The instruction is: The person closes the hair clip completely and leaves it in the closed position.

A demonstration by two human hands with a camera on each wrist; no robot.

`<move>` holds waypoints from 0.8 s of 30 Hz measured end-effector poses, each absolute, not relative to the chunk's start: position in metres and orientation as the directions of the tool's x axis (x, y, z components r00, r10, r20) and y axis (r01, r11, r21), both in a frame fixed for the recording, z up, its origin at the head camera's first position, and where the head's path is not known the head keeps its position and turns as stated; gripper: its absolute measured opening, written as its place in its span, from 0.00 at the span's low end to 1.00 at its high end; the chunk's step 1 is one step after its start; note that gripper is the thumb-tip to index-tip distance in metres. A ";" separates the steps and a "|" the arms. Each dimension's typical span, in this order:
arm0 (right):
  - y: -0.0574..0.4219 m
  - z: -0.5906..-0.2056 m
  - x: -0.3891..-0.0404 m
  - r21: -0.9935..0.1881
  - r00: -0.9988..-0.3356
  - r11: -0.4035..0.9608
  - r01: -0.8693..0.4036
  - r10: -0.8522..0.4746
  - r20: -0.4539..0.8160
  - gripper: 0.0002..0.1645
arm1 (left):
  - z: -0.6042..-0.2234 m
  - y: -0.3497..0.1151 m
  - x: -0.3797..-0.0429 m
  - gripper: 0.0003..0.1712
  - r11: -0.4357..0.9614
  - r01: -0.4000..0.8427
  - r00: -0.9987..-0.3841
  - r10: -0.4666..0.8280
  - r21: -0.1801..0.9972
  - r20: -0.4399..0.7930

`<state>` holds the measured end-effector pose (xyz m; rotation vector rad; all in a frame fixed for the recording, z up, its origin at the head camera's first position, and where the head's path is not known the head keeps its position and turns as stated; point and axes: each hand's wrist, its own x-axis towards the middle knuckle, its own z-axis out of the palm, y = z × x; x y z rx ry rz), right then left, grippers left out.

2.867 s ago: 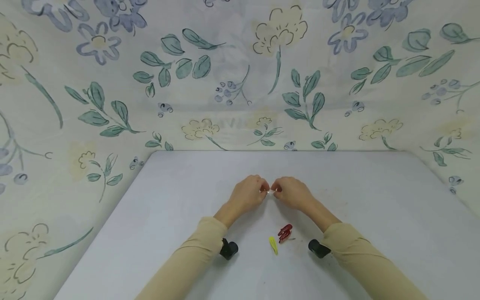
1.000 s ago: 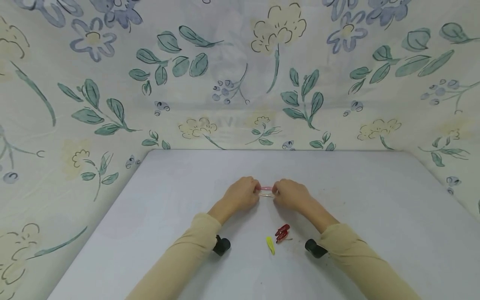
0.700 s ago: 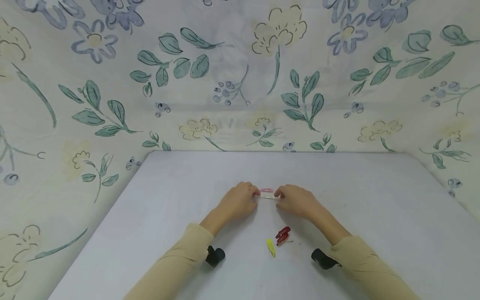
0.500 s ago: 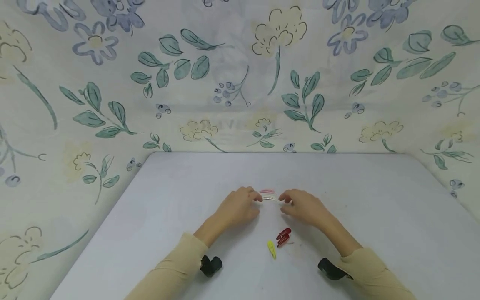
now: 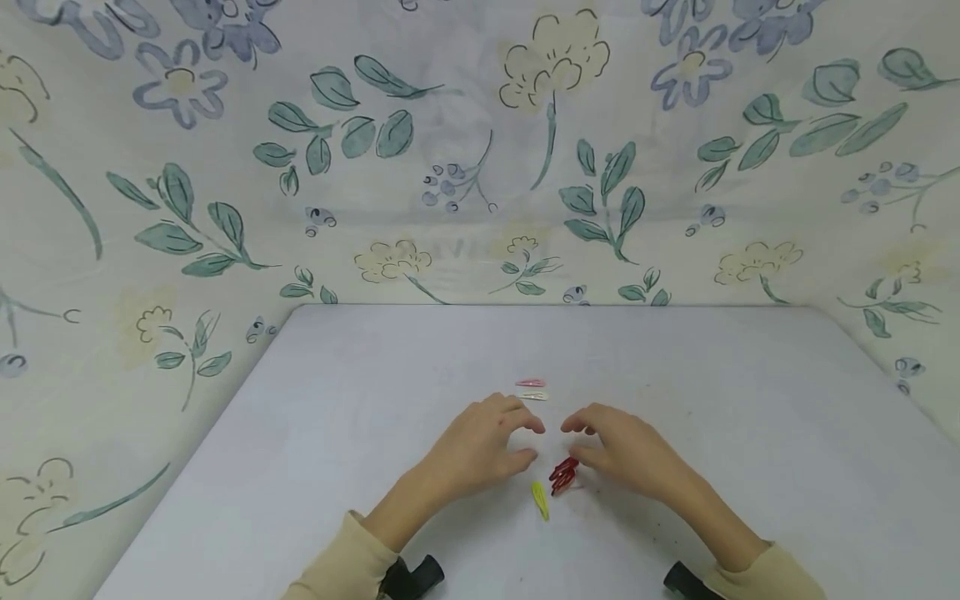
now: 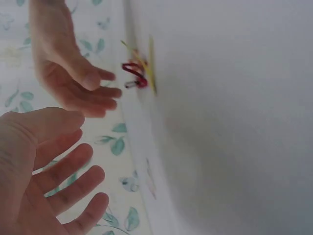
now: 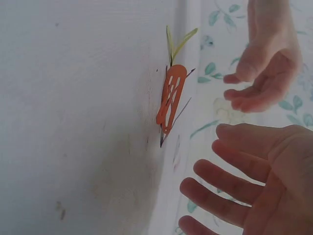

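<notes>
A pink snap hair clip (image 5: 532, 383) and a white snap hair clip (image 5: 535, 397) lie side by side on the table, beyond my hands. Nearer me is a small pile of dark red hair clips (image 5: 563, 477), overlapping so that single ones are hard to tell apart. Left of the pile rests a yellow hair clip (image 5: 540, 501), its prongs spread in the right wrist view. My left hand (image 5: 480, 443) hovers left of the clips, thumb and fingers apart and holding nothing. My right hand (image 5: 633, 450) is just right of the red pile, fingers loosely bent, also without anything in them.
The white table (image 5: 360, 375) reaches back to a floral cloth (image 5: 465, 150) hanging behind it and at the sides. Black wrist-worn devices sit at both cuffs, the left one (image 5: 414, 577) near the bottom edge. Small dark specks mark the table right of the clips.
Both hands have let go of the pink and white clips, leaving them parallel on the table. The hands have drawn back towards me and the red and yellow clips, fingers spreading.
</notes>
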<state>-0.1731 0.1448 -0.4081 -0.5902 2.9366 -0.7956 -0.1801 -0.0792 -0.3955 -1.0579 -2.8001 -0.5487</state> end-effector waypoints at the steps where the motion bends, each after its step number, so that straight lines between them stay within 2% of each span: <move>1: 0.145 -0.408 -0.172 -0.499 -0.925 0.792 -0.351 -0.375 0.056 0.14 | -0.394 -0.077 -0.179 0.13 0.691 0.659 -0.751 0.621 0.298 0.224; 7: 0.149 -0.409 -0.171 -0.534 -0.921 0.777 -0.332 -0.389 0.007 0.15 | -0.395 -0.064 -0.176 0.12 0.690 0.641 -0.764 0.614 0.336 0.199; 11: 0.152 -0.414 -0.174 -0.548 -0.898 0.748 -0.374 -0.439 0.013 0.16 | -0.401 -0.058 -0.177 0.12 0.719 0.606 -0.789 0.599 0.339 0.139; 17: 0.151 -0.421 -0.178 -0.500 -0.865 0.742 -0.446 -0.502 0.028 0.14 | -0.411 -0.053 -0.178 0.12 0.725 0.587 -0.796 0.598 0.360 0.094; 24: 0.150 -0.423 -0.176 -0.454 -0.868 0.765 -0.456 -0.494 0.039 0.11 | -0.417 -0.045 -0.176 0.08 0.713 0.589 -0.788 0.611 0.381 0.075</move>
